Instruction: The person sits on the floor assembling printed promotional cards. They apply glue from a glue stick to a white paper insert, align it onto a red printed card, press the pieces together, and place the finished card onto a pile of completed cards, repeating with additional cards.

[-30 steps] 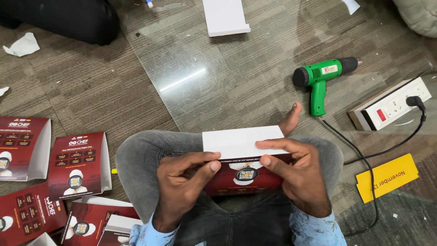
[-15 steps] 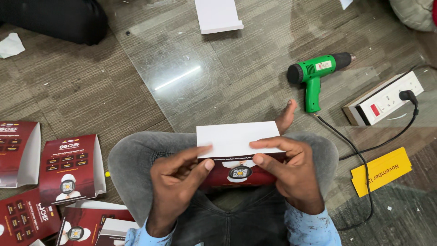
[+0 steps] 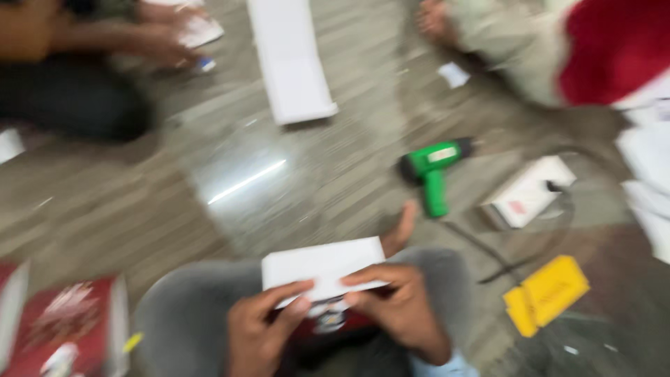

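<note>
I hold a small red carton with a white flap over my lap, above my grey-trousered knees. My left hand grips its lower left side, thumb and fingers on the white flap. My right hand holds the right side, fingers laid across the flap's lower edge. The red printed body of the carton shows only as a sliver between my hands. The view is blurred by head motion.
A green heat gun lies on the floor ahead, next to a white power strip with a black cable. A yellow tag lies at right. Red cartons sit at left. A long white box lies far ahead, other people beyond.
The camera has tilted up and the view blurred; other people now show at the top. My hands keep the same hold on the carton, lower in the frame.
</note>
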### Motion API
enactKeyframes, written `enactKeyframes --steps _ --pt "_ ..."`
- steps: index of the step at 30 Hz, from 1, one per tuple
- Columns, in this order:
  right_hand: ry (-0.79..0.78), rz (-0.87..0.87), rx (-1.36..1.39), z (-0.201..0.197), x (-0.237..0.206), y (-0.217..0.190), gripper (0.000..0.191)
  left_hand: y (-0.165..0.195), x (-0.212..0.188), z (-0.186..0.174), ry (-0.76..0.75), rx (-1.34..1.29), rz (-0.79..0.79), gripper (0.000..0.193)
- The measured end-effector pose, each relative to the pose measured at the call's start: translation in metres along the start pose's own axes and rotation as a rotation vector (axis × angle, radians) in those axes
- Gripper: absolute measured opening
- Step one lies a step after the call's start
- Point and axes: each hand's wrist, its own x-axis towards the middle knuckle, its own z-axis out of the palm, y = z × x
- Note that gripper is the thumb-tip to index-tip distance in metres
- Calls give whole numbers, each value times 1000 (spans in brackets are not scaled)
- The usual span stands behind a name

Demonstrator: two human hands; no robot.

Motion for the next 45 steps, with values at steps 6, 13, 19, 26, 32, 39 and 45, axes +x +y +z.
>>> enactKeyframes --steps 6,13,19,26,32,39,45 --pt "-63 -22 272 -15 -10 1 22 -106 71 18 -195 52 105 38" --pt "16 18 92 -8 -5 28 24 -84 43 -4 -230 -88 7 44" --pt "-14 49 38 -8 17 78 25 16 14 -12 -246 -590 -48 40" --pt "-24 80 152 1 12 103 25 46 9 -8 -114 -463 -122 34" --pt "239 -323 1 27 14 101 41 37 12 -7 -18 -403 -114 33" --pt "285 -6 18 4 14 124 30 38 9 -10 45 -397 -62 29" --pt "305 -178 58 -3 17 164 20 38 8 -9 3 -397 0 29"
